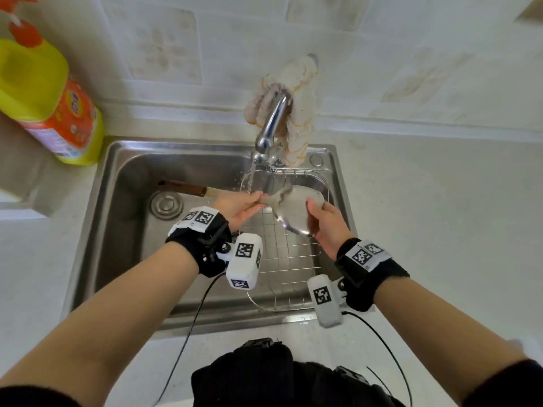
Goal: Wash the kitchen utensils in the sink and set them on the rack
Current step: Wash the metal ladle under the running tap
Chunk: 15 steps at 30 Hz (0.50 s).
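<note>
Left hand [239, 208] pinches the plastic scoop [293, 207] by its handle and right hand [326, 227] grips its blade, above the rack [288, 259] in the sink [123, 230]. It is best shifted fully under the tap [271, 127] stream, with both faces rubbed.

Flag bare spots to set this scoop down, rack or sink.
Free: rack grid toward the front rim; basin floor in front of the drain. Crowded: under the faucet, where left hand and right hand hold the scoop.
</note>
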Each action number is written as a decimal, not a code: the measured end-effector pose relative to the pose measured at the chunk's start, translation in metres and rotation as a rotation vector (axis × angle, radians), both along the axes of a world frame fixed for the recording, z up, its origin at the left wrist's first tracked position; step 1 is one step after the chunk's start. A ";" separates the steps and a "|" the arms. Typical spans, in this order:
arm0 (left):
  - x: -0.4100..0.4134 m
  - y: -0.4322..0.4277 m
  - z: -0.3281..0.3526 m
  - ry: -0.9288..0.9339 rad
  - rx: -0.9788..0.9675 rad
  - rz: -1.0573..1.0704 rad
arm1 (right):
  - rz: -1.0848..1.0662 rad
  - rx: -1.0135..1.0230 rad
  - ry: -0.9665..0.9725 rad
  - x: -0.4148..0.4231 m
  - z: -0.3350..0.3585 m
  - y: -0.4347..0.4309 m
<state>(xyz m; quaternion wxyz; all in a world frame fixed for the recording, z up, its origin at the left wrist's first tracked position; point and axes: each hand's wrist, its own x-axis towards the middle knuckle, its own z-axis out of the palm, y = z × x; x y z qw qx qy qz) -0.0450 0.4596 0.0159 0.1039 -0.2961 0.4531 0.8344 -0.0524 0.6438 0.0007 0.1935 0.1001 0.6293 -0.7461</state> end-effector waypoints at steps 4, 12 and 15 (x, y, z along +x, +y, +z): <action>0.001 -0.004 -0.004 -0.030 0.130 0.090 | 0.018 0.076 0.055 0.005 0.003 0.004; 0.007 -0.043 -0.029 -0.193 0.004 0.334 | -0.066 0.156 -0.076 0.015 -0.029 0.030; 0.003 -0.033 -0.041 -0.184 0.049 0.375 | -0.147 0.264 -0.159 0.014 -0.040 0.036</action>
